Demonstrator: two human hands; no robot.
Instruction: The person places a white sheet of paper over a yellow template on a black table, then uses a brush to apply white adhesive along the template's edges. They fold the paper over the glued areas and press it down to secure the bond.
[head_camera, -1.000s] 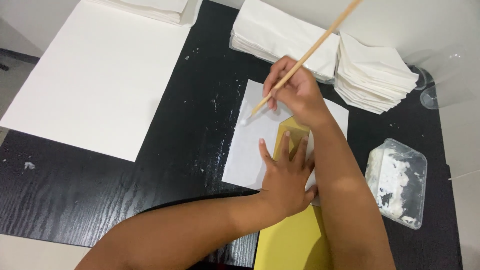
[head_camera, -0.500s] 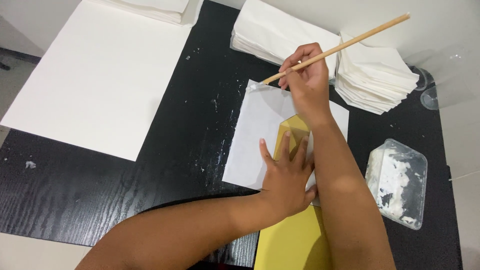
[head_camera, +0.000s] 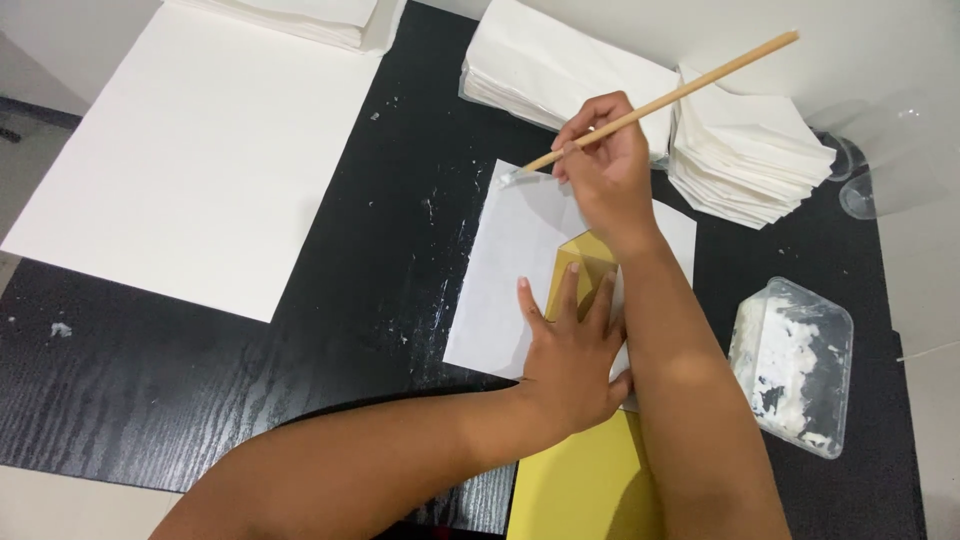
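- We press our left hand (head_camera: 570, 355) flat, fingers spread, on the white paper sheet (head_camera: 510, 270) and the yellow card (head_camera: 590, 480) tucked under it, near the counter's (head_camera: 330, 350) front edge.
- Our right hand (head_camera: 605, 170) pinches a thin wooden stick (head_camera: 690, 88), its tip touching the sheet's far left corner.
- Stacks of folded white paper (head_camera: 740, 150) sit along the far edge.
- A clear tub of white paste (head_camera: 795, 365) lies by the right edge.
- A large white board (head_camera: 200, 150) covers the far left corner.
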